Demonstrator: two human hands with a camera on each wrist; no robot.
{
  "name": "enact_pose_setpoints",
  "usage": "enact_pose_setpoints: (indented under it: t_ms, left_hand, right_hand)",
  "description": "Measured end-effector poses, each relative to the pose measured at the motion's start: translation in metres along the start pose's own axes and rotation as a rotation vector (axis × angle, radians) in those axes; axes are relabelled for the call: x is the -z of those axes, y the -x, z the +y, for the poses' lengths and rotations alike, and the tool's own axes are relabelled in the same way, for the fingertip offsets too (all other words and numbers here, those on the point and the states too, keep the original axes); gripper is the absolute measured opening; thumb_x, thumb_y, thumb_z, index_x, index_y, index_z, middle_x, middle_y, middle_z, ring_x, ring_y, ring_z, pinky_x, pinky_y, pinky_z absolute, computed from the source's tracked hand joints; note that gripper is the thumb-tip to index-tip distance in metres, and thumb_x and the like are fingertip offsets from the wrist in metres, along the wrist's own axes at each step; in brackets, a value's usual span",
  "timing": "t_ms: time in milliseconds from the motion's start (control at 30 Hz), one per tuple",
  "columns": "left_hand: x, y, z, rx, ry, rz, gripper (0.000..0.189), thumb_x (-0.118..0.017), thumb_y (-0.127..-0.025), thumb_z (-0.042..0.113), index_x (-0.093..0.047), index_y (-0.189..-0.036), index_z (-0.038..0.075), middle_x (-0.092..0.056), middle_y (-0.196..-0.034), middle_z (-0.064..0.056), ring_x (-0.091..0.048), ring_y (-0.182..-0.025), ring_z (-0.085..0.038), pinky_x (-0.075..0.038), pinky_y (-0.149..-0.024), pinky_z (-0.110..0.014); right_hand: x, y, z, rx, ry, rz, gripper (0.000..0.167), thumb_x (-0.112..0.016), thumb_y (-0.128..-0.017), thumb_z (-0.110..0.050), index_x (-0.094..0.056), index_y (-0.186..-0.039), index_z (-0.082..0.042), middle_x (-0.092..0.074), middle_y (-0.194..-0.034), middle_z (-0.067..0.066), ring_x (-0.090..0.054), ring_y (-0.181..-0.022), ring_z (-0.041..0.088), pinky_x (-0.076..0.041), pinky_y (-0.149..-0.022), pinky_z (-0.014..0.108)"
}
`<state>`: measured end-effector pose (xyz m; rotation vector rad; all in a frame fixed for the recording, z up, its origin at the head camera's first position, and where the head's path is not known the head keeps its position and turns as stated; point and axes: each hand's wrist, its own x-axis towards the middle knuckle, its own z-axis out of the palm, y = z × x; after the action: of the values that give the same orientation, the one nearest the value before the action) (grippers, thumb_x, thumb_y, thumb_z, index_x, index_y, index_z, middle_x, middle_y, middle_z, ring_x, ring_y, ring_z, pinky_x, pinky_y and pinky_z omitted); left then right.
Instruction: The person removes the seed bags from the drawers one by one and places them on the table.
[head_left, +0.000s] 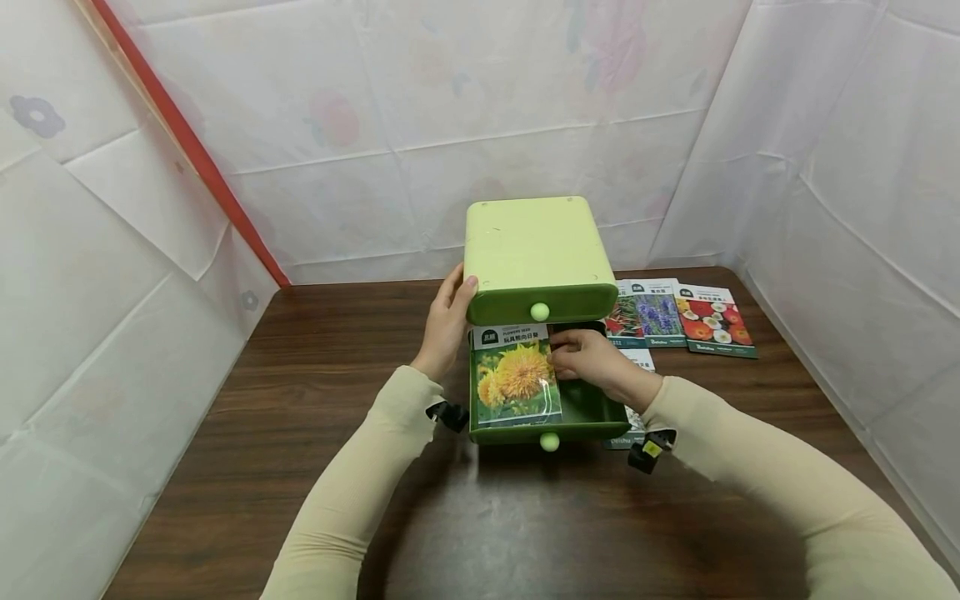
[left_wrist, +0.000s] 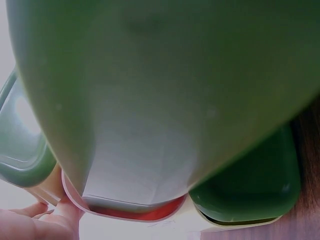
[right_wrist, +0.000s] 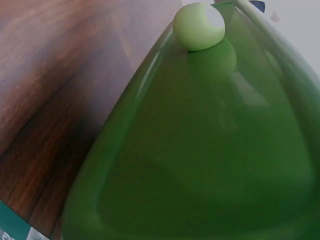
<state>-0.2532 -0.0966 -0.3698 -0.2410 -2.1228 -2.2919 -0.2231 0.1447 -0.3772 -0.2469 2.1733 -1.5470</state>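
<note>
A small light-green cabinet (head_left: 536, 242) with dark green drawers stands on the table, its lower drawer (head_left: 592, 408) pulled out. In that drawer lies a seed packet (head_left: 517, 375) with yellow sunflowers, filling the left part. My right hand (head_left: 596, 362) reaches into the drawer, its bent fingers pinching the packet's right edge. My left hand (head_left: 445, 325) rests against the cabinet's left side, fingers extended along it. In the left wrist view, that hand's fingers (left_wrist: 42, 222) show low at the left, beside the cabinet. The right wrist view shows the drawer front with its round knob (right_wrist: 199, 26), not the hand.
Right of the cabinet lie more seed packets: one with red and white flowers (head_left: 716, 321), one with purple flowers (head_left: 660, 314) and a red one (head_left: 624, 318). Another packet (head_left: 637, 358) is partly hidden by the right arm. White curtains (head_left: 420, 125) surround the brown table (head_left: 315, 400).
</note>
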Motion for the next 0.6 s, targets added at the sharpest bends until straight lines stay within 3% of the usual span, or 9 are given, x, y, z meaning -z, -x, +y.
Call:
enact_pose_setpoints:
  t_ms: [167,267,400,500,600]
  left_hand:
    - [0.0,-0.002,0.0,0.018,0.004,-0.005,0.059,-0.046,-0.102,0.047,-0.025,-0.155,0.033,-0.03,-0.158,0.004,-0.056,-0.113,-0.019,-0.05,-0.097,-0.042]
    - [0.0,0.0,0.003,0.027,-0.001,-0.008,0.058,-0.045,-0.103,0.043,-0.023,-0.156,0.031,-0.029,-0.158,0.002,-0.056,-0.111,-0.018,-0.051,-0.093,-0.04]
    - [-0.004,0.008,0.016,0.036,-0.025,-0.009,0.059,-0.042,-0.104,0.039,-0.021,-0.157,0.026,-0.03,-0.158,-0.002,-0.056,-0.107,-0.016,-0.051,-0.088,-0.035]
    - [-0.007,0.015,0.027,0.04,-0.038,-0.006,0.059,-0.042,-0.105,0.038,-0.02,-0.158,0.022,-0.03,-0.158,-0.004,-0.056,-0.106,-0.015,-0.051,-0.088,-0.034]
    - [-0.006,0.013,0.024,0.04,-0.034,-0.006,0.06,-0.042,-0.105,0.038,-0.02,-0.158,0.022,-0.029,-0.158,-0.004,-0.056,-0.106,-0.016,-0.051,-0.089,-0.035]
  right_hand:
    - [-0.003,-0.004,0.001,-0.077,-0.07,0.009,0.049,-0.056,-0.097,-0.009,-0.041,-0.14,0.009,-0.059,-0.12,0.023,-0.064,-0.089,0.018,-0.058,-0.087,0.036]
    - [-0.007,-0.004,0.001,-0.1,-0.077,0.003,0.04,-0.057,-0.097,-0.008,-0.046,-0.132,0.008,-0.06,-0.103,0.013,-0.061,-0.081,0.014,-0.059,-0.083,0.036]
    - [-0.011,-0.005,0.001,-0.12,-0.023,-0.006,0.011,-0.06,-0.097,-0.01,-0.054,-0.098,-0.001,-0.056,-0.083,0.003,-0.061,-0.079,0.013,-0.058,-0.076,0.034]
    - [-0.014,-0.005,0.001,-0.132,0.03,-0.008,0.024,-0.061,-0.097,-0.013,-0.047,-0.078,-0.008,-0.051,-0.074,0.001,-0.055,-0.072,0.014,-0.055,-0.069,0.032]
    - [-0.016,-0.004,0.001,-0.142,0.059,-0.008,0.027,-0.061,-0.097,-0.014,-0.047,-0.074,-0.01,-0.05,-0.073,0.001,-0.05,-0.068,0.015,-0.053,-0.066,0.032]
